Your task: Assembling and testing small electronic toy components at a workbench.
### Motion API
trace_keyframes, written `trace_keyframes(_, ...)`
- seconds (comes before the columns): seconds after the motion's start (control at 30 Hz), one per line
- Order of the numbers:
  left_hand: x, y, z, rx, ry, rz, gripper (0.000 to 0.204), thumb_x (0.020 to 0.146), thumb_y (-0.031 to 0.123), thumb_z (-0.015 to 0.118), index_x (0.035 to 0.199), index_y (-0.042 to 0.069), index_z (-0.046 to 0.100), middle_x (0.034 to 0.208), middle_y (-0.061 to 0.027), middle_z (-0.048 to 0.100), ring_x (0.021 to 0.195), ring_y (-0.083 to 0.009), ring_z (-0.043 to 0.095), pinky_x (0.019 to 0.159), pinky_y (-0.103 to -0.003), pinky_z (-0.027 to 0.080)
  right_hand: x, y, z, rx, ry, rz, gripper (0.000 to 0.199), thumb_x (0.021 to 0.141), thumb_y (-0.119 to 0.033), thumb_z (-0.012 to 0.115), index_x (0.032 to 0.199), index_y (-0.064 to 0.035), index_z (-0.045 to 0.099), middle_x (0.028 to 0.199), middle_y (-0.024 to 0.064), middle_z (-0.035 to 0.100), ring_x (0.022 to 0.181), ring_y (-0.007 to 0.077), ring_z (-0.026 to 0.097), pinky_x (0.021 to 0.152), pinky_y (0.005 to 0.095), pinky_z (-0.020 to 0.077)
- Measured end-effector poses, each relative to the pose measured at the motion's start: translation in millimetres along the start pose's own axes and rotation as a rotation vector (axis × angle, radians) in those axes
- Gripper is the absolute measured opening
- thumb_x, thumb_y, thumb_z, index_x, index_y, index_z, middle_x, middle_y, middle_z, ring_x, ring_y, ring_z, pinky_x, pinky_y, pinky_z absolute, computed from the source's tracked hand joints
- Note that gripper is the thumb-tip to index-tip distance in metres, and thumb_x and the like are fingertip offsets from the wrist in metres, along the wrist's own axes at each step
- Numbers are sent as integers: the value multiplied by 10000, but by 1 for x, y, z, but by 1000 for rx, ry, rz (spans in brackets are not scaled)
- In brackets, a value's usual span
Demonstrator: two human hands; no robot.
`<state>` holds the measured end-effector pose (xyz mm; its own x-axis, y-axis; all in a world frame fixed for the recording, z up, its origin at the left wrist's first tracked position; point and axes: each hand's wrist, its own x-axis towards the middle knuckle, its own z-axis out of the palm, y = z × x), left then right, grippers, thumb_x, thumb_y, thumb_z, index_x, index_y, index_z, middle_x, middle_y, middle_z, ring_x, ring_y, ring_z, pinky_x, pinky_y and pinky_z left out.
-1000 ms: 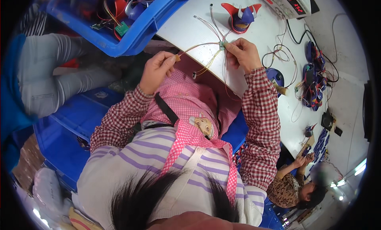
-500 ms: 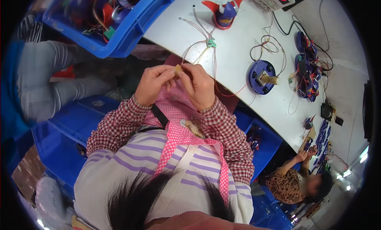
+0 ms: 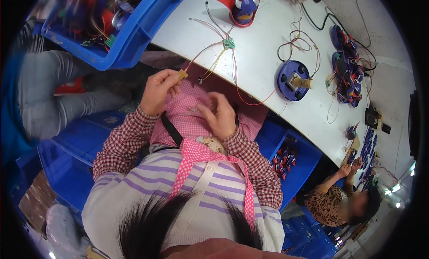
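One small tan piece (image 3: 182,75), wired to the green circuit board (image 3: 229,43) on the table (image 3: 263,40), is pinched in the left hand (image 3: 158,90), seemingly for steadiness, the right hand (image 3: 219,114) being held half-open, visibly empty.

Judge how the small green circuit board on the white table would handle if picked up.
The green circuit board looks small and thin, so it is probably light. Its thin wires curve loosely, so they would likely flop and trail. Lifting might tug the tan piece in the left hand, since a wire seems to reach it.
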<state>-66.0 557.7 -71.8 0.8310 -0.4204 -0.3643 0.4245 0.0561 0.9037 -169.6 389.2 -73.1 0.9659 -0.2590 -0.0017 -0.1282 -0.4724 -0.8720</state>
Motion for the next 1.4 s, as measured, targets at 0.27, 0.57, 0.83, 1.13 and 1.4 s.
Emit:
trace_keyframes(0.27, -8, 21, 14, 880, 391, 647, 162, 878, 52, 540, 1017, 11, 613, 885, -74, 562, 713, -136, 511, 618, -233, 445, 37, 44, 28, 16, -219, 401, 394, 831, -289, 676, 1063, 16, 586, 791, 115, 643, 625, 227, 588, 569, 313, 486)
trace_keyframes(0.57, 102, 59, 75, 1279, -176, 1047, 304, 867, 51, 545, 1161, 91, 611, 1002, -76, 498, 905, -203, 444, 788, -266, 403, 26, 57, 44, 443, -102, 189, 281, 876, -215, 604, 1006, 34, 608, 754, 72, 638, 612, 134, 557, 578, 233, 461)
trace_keyframes(0.83, 134, 54, 85, 1461, -419, 1029, 238, 873, 113, 586, 1102, 98, 647, 1010, -67, 501, 968, -204, 431, 828, -264, 404, 6, 56, 19, 529, -88, 189, 248, 891, -187, 585, 1004, 32, 607, 769, 50, 631, 608, 88, 526, 566, 189, 432)
trace_keyframes(1.13, 143, 76, 85, 1164, -579, 741, 177, 887, 158, 594, 1006, 54, 672, 913, -67, 530, 812, -175, 489, 755, -231, 438, 4, 57, 17, 638, -56, 154, 231, 891, -169, 592, 1007, 30, 600, 776, 45, 621, 602, 83, 522, 564, 181, 433)
trace_keyframes(1.4, 156, 79, 78, 1011, -705, 567, 149, 906, 158, 582, 941, 40, 667, 917, -55, 528, 792, -140, 515, 712, -208, 419, 1, 54, 7, 792, -23, 284, 228, 894, -171, 597, 1008, 28, 595, 778, 52, 620, 603, 85, 524, 563, 177, 436)
